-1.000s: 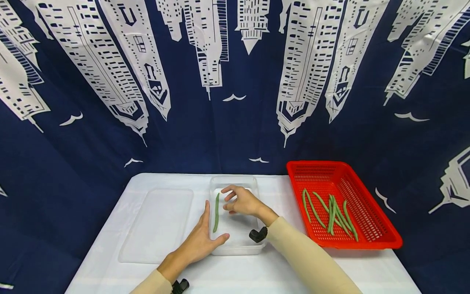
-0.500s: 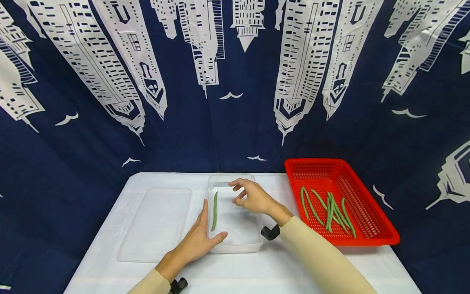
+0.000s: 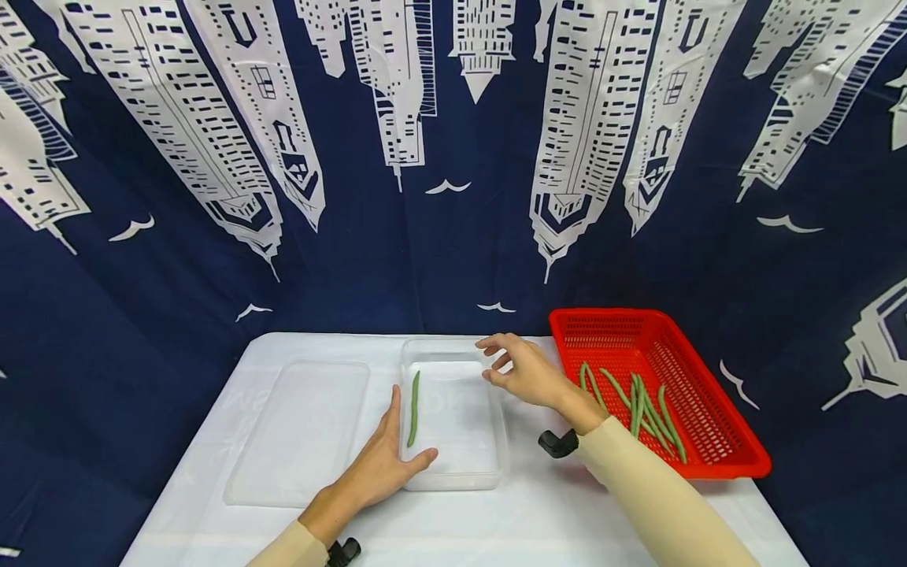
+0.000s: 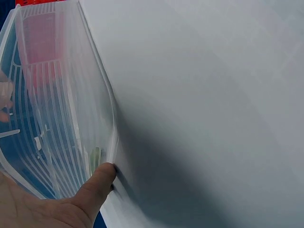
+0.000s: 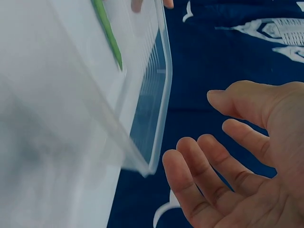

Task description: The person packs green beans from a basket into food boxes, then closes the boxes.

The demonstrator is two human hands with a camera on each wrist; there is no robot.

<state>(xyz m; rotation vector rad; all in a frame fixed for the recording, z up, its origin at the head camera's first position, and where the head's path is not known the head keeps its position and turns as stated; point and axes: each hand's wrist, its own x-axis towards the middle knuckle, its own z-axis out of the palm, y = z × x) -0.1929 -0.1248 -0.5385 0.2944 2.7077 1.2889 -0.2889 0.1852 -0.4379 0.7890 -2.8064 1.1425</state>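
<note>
Your worktop (image 3: 460, 524) is plain white. Lid (image 3: 301, 433) toward its left edge: frosted, translucent white. Container (image 3: 453, 481) midway along the far edge: clear, colourless, with fine pale parallel lines on its wall in your left wrist view. Bean (image 3: 414, 409) by the container's left edge: solid green. Basket (image 3: 737, 453) at the worktop's right edge: bright red, slotted grid pattern; beans inside (image 3: 641, 409) are green too. Backdrop (image 3: 425, 260) past the far edge: navy, printed with white towers (upside down to you), navy windows, white gulls. Your sleeves (image 3: 662, 488): plain beige. Wrist cameras (image 3: 558, 444): black.
</note>
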